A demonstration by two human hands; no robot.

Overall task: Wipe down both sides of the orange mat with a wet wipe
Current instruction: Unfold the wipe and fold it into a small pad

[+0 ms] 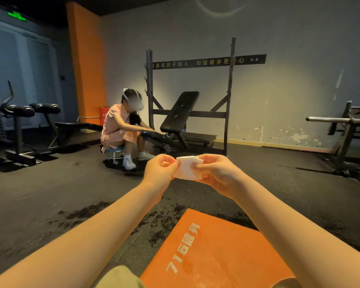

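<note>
You have the wet wipe raised in front of you at arm's length, pinched on both sides: your left hand grips its 9 o'clock edge with curled fingers and thumb, and your right hand pinches the 3 o'clock edge the same way. The wipe is a folded white square, so this two-sided pinch looks like the hold for pulling it open into a full sheet, and keeping it up in the air keeps it off the dusty floor until then. The orange mat lies flat on the floor at 6 o'clock from your hands, close to your knees, printed side up with white lettering showing; neither hand touches it. That puts it within easy reach once the wipe is spread. By my reading no wiping has begun, and the underside will need a flip later. Another person sits on a low stool at 10 o'clock, well apart from you, beside a bench rack at 12 o'clock.
</note>
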